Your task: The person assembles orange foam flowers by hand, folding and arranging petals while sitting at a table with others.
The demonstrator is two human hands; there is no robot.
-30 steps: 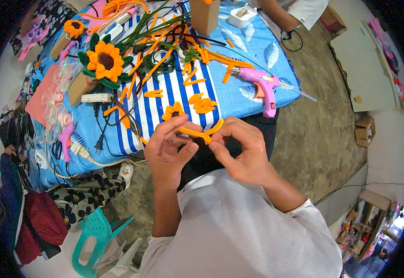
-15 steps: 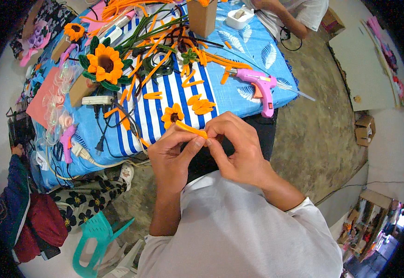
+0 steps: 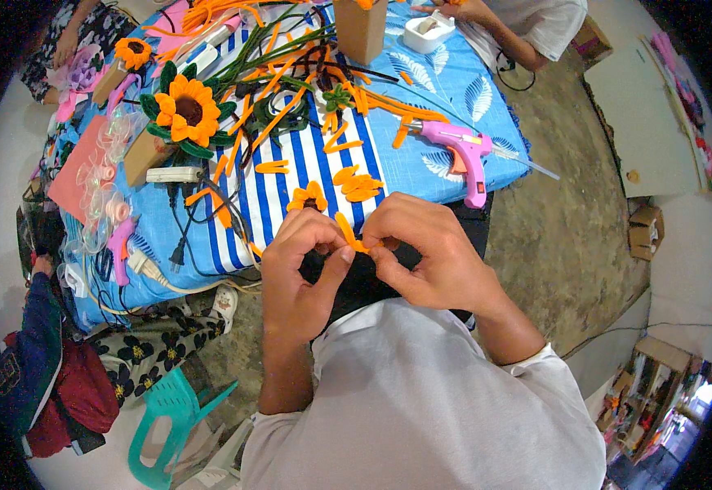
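Observation:
Between my hands, close to the table's near edge, is a short orange pipe cleaner, bent near my fingertips. My left hand pinches it with thumb and forefinger. From the other side, my right hand grips its end between thumb and fingers. Just beyond my left hand, a small orange pipe-cleaner flower with a dark centre lies partly hidden by my knuckles. Beside it rests a pile of folded orange petals. A single folded orange piece lies farther left on the striped cloth.
A pink glue gun lies right, another left, near a power strip and cables. A large orange flower, a cardboard box and loose pipe cleaners crowd the table. Other people sit around it. A green chair stands lower left.
The orange pipe cleaner has gone from lying slantwise between my fingers to a bent shape with one end pointing up. My left hand now covers more of the small flower.

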